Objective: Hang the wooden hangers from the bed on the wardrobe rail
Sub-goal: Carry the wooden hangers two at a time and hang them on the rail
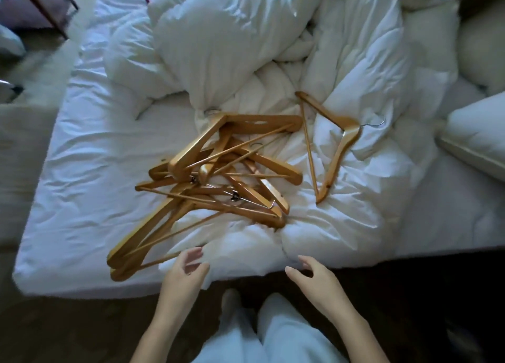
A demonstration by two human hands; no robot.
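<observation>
Hanger pile [196,144]: probably rigid, light; hooks may snag. Your left grip [185,274] and right grip [314,278] hover wide, empty. Take one by its neck.

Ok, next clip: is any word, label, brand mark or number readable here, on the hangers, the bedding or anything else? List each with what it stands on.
No text can be read in this view.
Pile of wooden hangers: the topmost arm carries an oval mark, too blurred to tell whether it is print.
Separate hanger: no marking shows.
Duvet and sheet: plain white, no label in sight.
</observation>
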